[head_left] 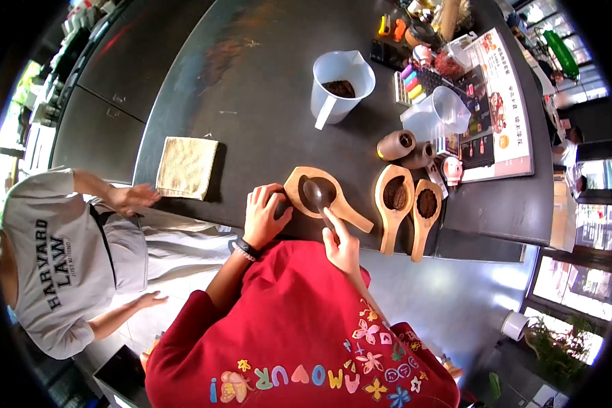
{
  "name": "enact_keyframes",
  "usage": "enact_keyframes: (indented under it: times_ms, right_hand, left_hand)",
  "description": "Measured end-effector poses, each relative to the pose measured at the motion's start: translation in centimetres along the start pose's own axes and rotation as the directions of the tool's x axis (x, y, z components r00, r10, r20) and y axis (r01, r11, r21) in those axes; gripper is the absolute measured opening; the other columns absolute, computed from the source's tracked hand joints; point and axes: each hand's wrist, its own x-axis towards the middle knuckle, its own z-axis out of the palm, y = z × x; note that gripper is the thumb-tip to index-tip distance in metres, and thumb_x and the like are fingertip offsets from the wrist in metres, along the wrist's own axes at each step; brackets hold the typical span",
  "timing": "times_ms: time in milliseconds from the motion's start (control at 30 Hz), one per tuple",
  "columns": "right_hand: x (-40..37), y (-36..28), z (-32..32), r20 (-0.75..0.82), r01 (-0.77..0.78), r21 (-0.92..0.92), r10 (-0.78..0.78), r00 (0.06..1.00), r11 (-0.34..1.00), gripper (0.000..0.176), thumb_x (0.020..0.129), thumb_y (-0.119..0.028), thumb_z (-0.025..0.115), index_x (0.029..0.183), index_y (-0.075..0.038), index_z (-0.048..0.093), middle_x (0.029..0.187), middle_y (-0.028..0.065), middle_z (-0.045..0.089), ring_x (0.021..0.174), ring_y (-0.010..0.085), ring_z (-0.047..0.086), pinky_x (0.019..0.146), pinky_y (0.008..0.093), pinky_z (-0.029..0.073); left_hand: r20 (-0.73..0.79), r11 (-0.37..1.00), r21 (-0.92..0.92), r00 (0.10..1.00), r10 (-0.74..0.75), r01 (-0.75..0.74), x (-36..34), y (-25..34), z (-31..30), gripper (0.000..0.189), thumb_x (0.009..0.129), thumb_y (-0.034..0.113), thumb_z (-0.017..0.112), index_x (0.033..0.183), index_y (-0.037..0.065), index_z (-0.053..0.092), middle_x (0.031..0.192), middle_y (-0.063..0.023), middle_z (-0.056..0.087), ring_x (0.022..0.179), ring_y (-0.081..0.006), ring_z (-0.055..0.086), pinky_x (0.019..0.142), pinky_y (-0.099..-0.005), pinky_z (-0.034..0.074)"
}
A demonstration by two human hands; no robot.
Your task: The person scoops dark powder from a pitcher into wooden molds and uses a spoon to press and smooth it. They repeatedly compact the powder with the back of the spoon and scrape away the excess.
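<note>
My right hand (342, 248) is closed around the handle of a dark spoon (319, 193). The spoon's head lies over the hollow of a wooden bowl with a handle (358, 219), whose handle points toward the lower right. On the bowl's left side, my left hand (264, 216) rests with curled fingers, its fingertips and thumb right at the rim. Two smaller wooden scoops, one larger (387, 224) and one narrower (420, 231), lie to the right with dark brown crumbly stuff in them. Behind them stands a pitcher (323, 95) with similar dark stuff at its bottom.
Two dark cups (396, 145) lie beside a clear plastic jug (436, 112) and a small pig figure (452, 170). A printed menu board (500, 102) covers the table's right side. A folded tan cloth (187, 167) lies left. Another person (68, 258) stands at the left edge.
</note>
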Motion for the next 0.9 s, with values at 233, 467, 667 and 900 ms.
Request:
enact_keyframes:
  times_ms: [233, 467, 667, 900]
  right_hand:
    - [-0.5, -2.2, 4.3, -0.192, 0.047, -0.030, -0.052, 0.980, 0.998, 0.044, 0.098, -0.005, 0.059, 0.141, -0.011, 0.059, 0.105, 0.0196, 0.074, 0.063, 0.0256, 0.068, 0.060, 0.0336, 0.053]
    - [-0.4, -4.3, 5.8, -0.243, -0.074, -0.079, 0.053, 0.969, 0.994, 0.047, 0.095, 0.002, 0.058, 0.142, -0.007, 0.057, 0.106, 0.0248, 0.070, 0.072, 0.0379, 0.069, 0.061, 0.0391, 0.054]
    - [-0.4, -4.5, 6.6, -0.278, -0.061, -0.097, 0.032, 0.960, 0.993, 0.047, 0.095, 0.002, 0.058, 0.142, -0.007, 0.056, 0.101, 0.0249, 0.069, 0.071, 0.0378, 0.068, 0.061, 0.0384, 0.053]
    - [-0.4, -4.4, 7.2, -0.290, -0.090, -0.138, 0.047, 0.956, 0.986, 0.048, 0.096, 0.000, 0.059, 0.143, -0.010, 0.056, 0.086, 0.0242, 0.068, 0.066, 0.0379, 0.067, 0.058, 0.0401, 0.052]
  left_hand:
    - [0.138, 0.991, -0.110, 0.987, 0.087, -0.072, -0.1, -1.2, -1.0, 0.026, 0.075, 0.014, 0.079, 0.094, 0.011, 0.062, 0.118, -0.0045, 0.063, 0.111, -0.0269, 0.057, 0.095, -0.0425, 0.040]
    - [0.204, 0.967, -0.217, 0.962, 0.179, -0.134, 0.1, -2.1, -1.8, 0.023, 0.075, 0.011, 0.078, 0.092, 0.011, 0.062, 0.115, -0.0052, 0.063, 0.108, -0.0268, 0.058, 0.094, -0.0414, 0.041]
    - [0.229, 0.950, -0.268, 0.947, 0.226, -0.162, 0.3, -2.6, -2.4, 0.021, 0.077, 0.011, 0.078, 0.091, 0.009, 0.062, 0.115, -0.0059, 0.065, 0.109, -0.0274, 0.059, 0.095, -0.0418, 0.042]
    - [0.241, 0.938, -0.306, 0.939, 0.245, -0.166, 0.4, -2.9, -2.6, 0.019, 0.078, 0.010, 0.077, 0.090, 0.009, 0.063, 0.114, -0.0056, 0.066, 0.108, -0.0274, 0.059, 0.095, -0.0417, 0.042]
